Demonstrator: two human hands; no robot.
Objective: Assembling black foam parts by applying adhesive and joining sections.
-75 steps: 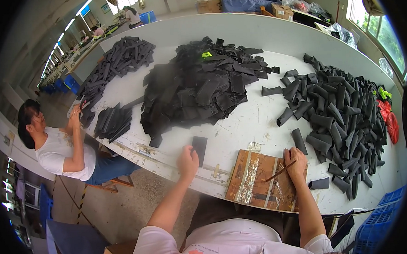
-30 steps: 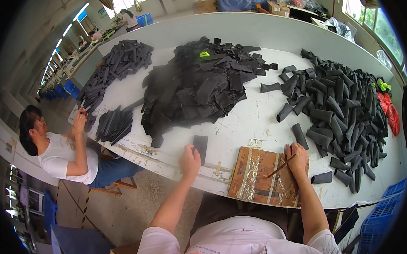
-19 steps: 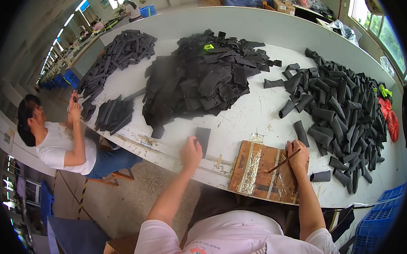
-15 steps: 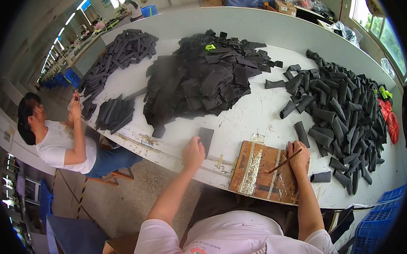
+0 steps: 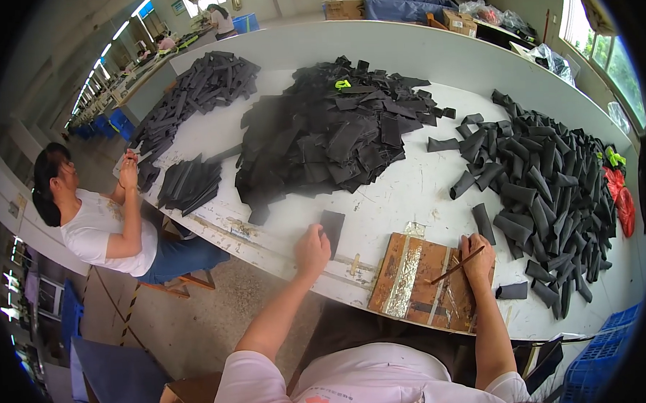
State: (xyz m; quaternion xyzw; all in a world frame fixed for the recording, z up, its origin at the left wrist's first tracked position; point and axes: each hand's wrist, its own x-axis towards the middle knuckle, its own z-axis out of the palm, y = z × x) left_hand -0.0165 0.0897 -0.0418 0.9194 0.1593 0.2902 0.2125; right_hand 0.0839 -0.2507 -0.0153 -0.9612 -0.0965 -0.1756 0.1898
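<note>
My left hand [image 5: 312, 252] is closed at the left edge of a flat, dark rectangular fabric piece [image 5: 333, 231] near the table's front edge. Its fingertips are partly hidden. In my right hand [image 5: 478, 259] is a thin brown stick [image 5: 457, 265], slanting down to the left. That hand rests over the right side of a worn brown wooden board [image 5: 383, 282], which has strips of clear tape across it. A rolled black fabric tube [image 5: 483, 223] lies just beyond my right hand, and another short tube [image 5: 512, 291] lies to the right of the board.
A big heap of flat black pieces [image 5: 335, 140] fills the table's middle. Rolled tubes [image 5: 546, 192] are piled at the right, by a red plastic bag [image 5: 618, 196]. Dark strips [image 5: 190, 184] lie left, near a seated co-worker [image 5: 97, 222]. A low wall [image 5: 373, 39] bounds the far side.
The whole view has shifted slightly, so the scene sits a little lower and further right. Both hands keep nearly the same places and grips.
</note>
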